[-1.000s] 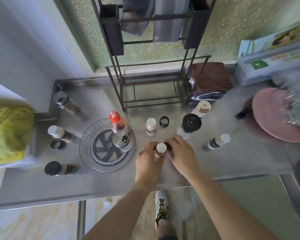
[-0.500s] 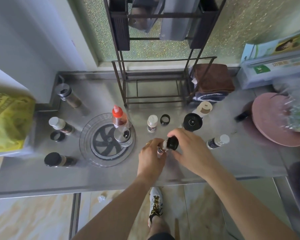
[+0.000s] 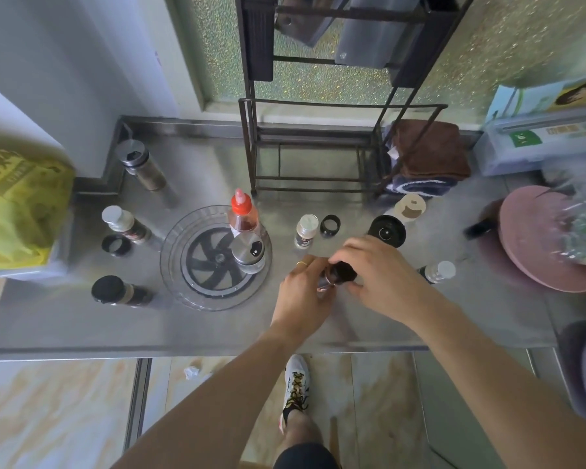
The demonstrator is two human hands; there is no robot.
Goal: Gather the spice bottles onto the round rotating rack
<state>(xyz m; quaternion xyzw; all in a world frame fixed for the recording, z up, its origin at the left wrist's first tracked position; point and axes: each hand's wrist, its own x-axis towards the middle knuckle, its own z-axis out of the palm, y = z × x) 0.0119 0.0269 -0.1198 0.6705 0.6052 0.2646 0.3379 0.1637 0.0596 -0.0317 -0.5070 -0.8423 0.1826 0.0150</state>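
Observation:
A clear round rotating rack (image 3: 183, 292) with a black spoked hub lies left of centre on the steel counter. On it stand a red-capped bottle (image 3: 241, 214) and a steel-lidded shaker (image 3: 249, 253). Just right of the rack, my left hand (image 3: 301, 292) grips a small spice bottle (image 3: 330, 277), while my right hand (image 3: 383, 282) holds a black cap (image 3: 347, 270) on its top. Loose bottles stand around: a white-capped one (image 3: 306, 230), a black-lidded jar (image 3: 386, 230), a small one (image 3: 437, 272) at the right, and three at the left (image 3: 124, 223) (image 3: 119, 292) (image 3: 141, 165).
Two loose black cap rings (image 3: 330, 226) (image 3: 115, 246) lie on the counter (image 3: 82, 326). A black wire shelf (image 3: 312, 157) stands at the back, folded towels (image 3: 427, 154) beside it. A pink round board (image 3: 535, 238) is at the right, a yellow bag (image 3: 17, 208) at the left.
The white-topped bottle in my left hand now has a black cap on it, brought over by my right hand. Both hands stay together right of the rack.

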